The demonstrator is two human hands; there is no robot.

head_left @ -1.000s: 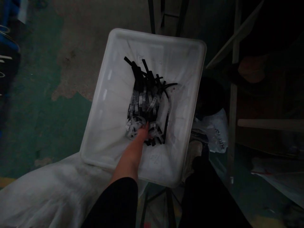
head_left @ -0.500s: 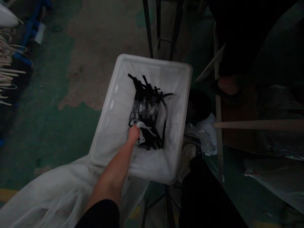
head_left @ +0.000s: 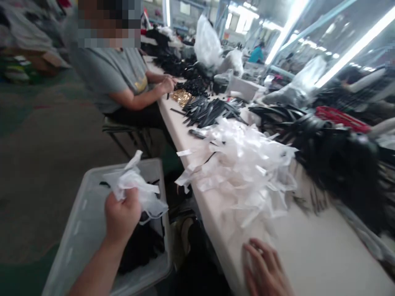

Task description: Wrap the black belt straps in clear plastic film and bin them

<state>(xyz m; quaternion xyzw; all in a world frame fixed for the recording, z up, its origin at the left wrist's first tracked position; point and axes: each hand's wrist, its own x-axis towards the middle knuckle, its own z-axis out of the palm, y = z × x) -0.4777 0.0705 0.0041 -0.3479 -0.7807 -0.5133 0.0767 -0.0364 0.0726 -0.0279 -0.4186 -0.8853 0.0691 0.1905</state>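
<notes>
My left hand (head_left: 121, 213) is closed around a bunch of thin white strips (head_left: 132, 183), whose loose ends stick out past the fingers. It is above a white plastic bin (head_left: 72, 230), where a dark heap of black strips (head_left: 143, 246) lies partly hidden by my arm. On the right, my right hand (head_left: 267, 269) rests palm down near the edge of the pale table (head_left: 324, 255), open and with nothing in it. Beyond it spreads a loose heap of crumpled white strips (head_left: 243, 160), some hanging over the table edge.
A co-worker in a grey shirt (head_left: 108, 74) sits across the table corner, hands near small gold pieces (head_left: 182, 98). Black strips (head_left: 211, 112) are piled midway along the table. A large bundle of black strips (head_left: 339, 164) lines the right side, with clear plastic bags (head_left: 208, 41) farther back.
My view has swung up from the bin to the table. My left hand has risen out of the bin holding white strips, and my right hand has come into view on the table.
</notes>
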